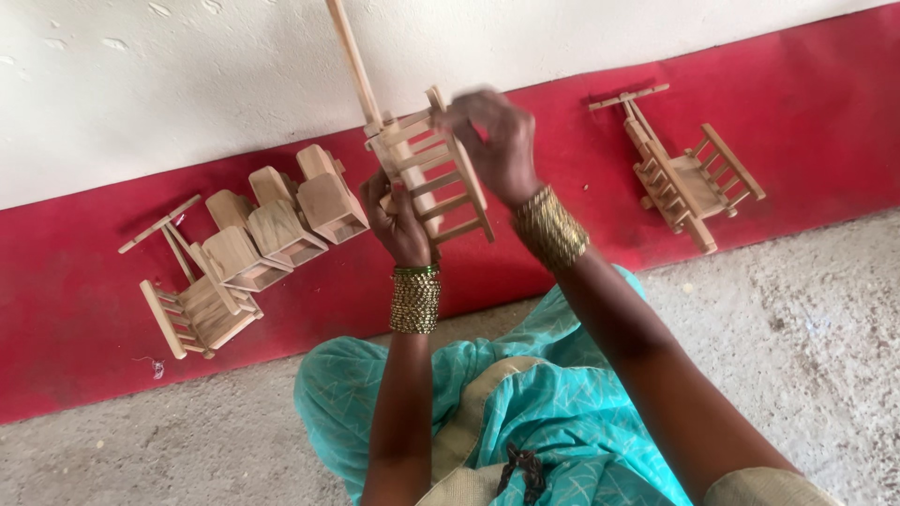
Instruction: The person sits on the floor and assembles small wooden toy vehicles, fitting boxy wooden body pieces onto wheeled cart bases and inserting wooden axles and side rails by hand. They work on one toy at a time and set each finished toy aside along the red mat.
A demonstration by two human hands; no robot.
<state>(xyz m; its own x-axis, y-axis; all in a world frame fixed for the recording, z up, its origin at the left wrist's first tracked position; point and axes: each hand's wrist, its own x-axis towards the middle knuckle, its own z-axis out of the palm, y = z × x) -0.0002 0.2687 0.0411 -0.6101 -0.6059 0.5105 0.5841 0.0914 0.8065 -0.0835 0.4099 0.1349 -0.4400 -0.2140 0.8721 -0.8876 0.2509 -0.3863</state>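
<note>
Both hands gripped a small wooden cart over the lap: left hand clasped its underside, right hand pinched the railing. Its thin handle could snap if twisted. More carts lay beyond.

Looks like a home craft workshop: unfinished wooden toy carts and little hoods lie on the floor beyond the hands.

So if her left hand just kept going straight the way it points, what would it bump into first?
The left hand points up at the wooden toy cart frame it already grips; beyond that, probably the red wall band, though depth is unclear.
</note>
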